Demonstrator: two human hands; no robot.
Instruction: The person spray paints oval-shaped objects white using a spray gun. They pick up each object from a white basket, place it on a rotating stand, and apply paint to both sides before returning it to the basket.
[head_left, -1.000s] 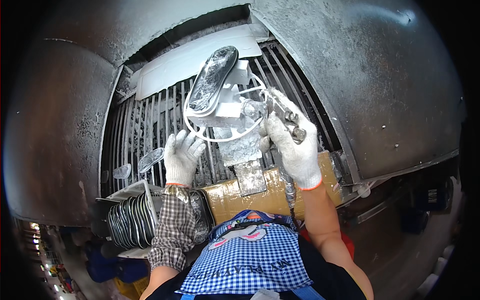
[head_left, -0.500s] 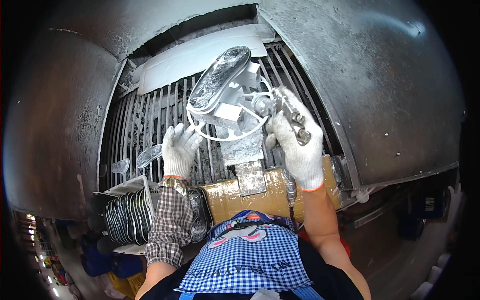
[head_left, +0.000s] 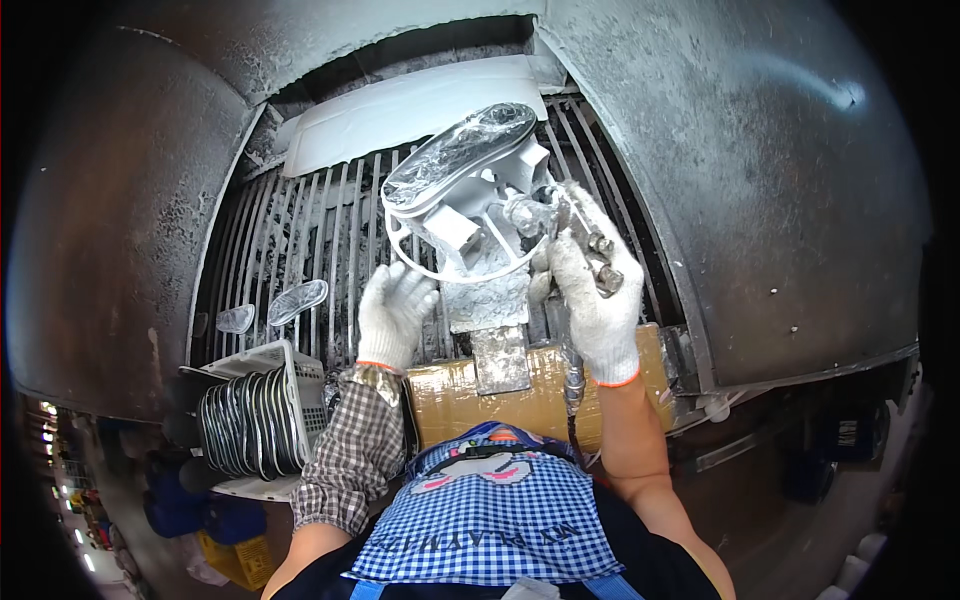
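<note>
A shoe sole [head_left: 455,165] with its top covered in shiny clear film lies tilted on a white-coated, wheel-shaped turntable [head_left: 460,280] with spokes and blocks. My right hand [head_left: 605,315], in a white knit glove, is wrapped around a metal spray gun [head_left: 528,213] at the turntable's right side. The gun's front end points in toward the sole. At the lower left of the turntable, my gloved left hand [head_left: 393,318] is open with fingers loosely bent, close under the ring. Whether its fingertips touch the ring I cannot tell.
Metal slats [head_left: 300,230] form the floor of the dusty booth, between dark side walls [head_left: 760,220]. Two loose sole-shaped pieces [head_left: 298,300] lie on the slats. A white basket [head_left: 290,365] holds a row of soles at the near left. Brown cardboard [head_left: 440,405] lines the front edge.
The turntable and sole have turned clockwise. My left hand has shifted right along the ring, its fingers more bent. My right hand keeps its hold on the spray gun.
</note>
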